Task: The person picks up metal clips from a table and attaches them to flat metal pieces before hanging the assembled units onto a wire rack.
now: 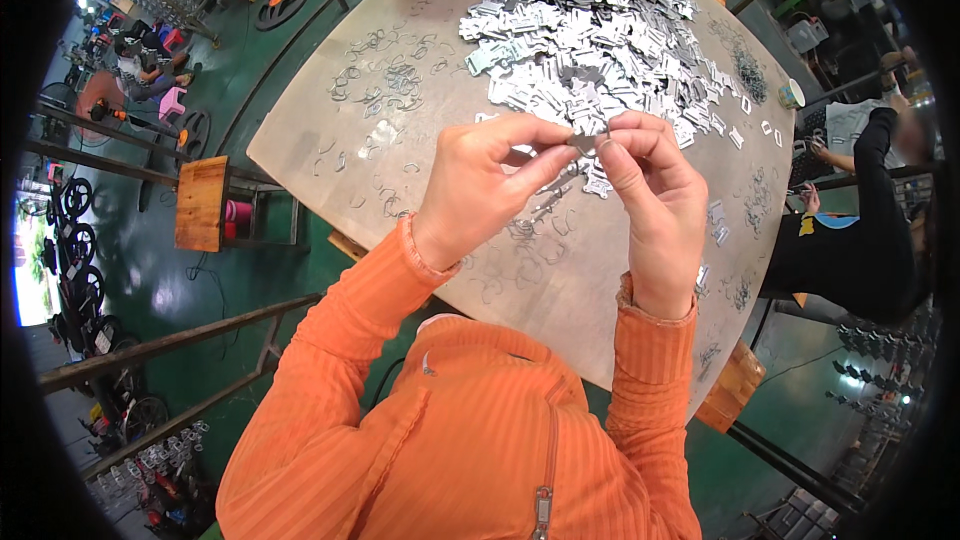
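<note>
My left hand (482,178) and my right hand (660,200) meet over the middle of the table. Each pinches one side of a small dark grey metal plate (583,143) between thumb and fingertips. Fingers cover part of its outline. Just beyond my fingertips spreads a big pile of flat stamped metal plates (570,75), some shiny silver, others dark. Thin bent wire pieces (545,230) lie on the table below my hands.
The worn table (340,175) carries more curved wire scraps (395,80) at left and more along its right side. A small tub (791,93) stands at the right edge. Wooden stools (203,203) flank the table. Another person (850,230) sits at the right.
</note>
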`<state>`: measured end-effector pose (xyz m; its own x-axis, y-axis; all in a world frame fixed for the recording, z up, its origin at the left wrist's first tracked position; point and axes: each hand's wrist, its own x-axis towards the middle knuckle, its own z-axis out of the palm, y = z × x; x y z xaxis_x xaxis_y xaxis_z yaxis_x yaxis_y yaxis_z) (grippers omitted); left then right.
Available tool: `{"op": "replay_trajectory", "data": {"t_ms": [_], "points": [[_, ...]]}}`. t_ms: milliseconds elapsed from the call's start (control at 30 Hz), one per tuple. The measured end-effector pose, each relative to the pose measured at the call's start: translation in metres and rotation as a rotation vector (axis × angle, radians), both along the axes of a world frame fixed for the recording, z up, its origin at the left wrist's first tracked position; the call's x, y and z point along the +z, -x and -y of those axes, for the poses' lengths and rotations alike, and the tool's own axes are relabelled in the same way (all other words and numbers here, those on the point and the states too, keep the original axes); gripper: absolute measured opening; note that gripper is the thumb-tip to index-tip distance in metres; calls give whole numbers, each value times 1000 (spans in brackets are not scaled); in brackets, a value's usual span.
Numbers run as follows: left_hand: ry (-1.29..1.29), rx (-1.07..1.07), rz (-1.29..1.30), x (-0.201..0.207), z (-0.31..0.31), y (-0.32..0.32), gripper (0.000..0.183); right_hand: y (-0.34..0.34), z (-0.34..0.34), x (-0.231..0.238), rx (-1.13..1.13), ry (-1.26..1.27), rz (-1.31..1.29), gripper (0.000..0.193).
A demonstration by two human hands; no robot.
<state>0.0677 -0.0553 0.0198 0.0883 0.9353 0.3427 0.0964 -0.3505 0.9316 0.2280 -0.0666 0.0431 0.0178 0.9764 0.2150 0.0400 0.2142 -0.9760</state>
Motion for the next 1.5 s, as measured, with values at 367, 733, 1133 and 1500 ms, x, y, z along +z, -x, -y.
{"op": "replay_trajectory", "data": {"t_ms": [367, 733, 1133, 1500], "points": [[-36, -136, -15, -13, -13, -14, 13, 5, 3, -26, -220, -126, -212, 5], [27, 179, -878, -243, -122, 42, 49, 1, -9, -38, -224, -290, -251, 5], [767, 201, -318, -205, -153, 52, 34, 5, -9, -42, -198, -255, -184, 6], [242, -239, 739, 5, -52, -10, 29, 11, -6, -37, -240, -214, -19, 6]]}}
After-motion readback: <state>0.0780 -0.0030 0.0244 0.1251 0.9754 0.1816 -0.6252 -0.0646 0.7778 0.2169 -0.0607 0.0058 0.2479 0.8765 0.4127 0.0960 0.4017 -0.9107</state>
